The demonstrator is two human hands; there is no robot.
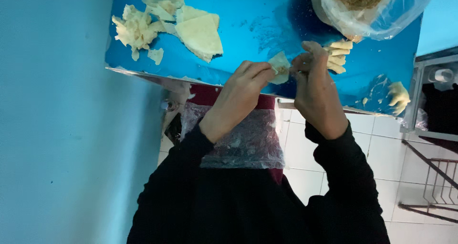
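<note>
A small pale dough wrapper (pixel 279 66) is held between both hands above the near edge of the shiny blue table (pixel 267 24). My left hand (pixel 241 93) pinches its left side with the fingertips. My right hand (pixel 312 84) grips its right side, thumb and fingers closed on the fold. Just beyond my right hand lie a few folded dough pieces (pixel 338 57). Both arms wear black sleeves.
A stack of triangular dough sheets (pixel 200 34) and torn dough scraps (pixel 136 30) lie at the table's left. A clear plastic bag with brown filling (pixel 362 5) stands at the far right. More dough bits (pixel 398 96) sit near the right edge. A metal rack (pixel 436 182) stands on the tiled floor.
</note>
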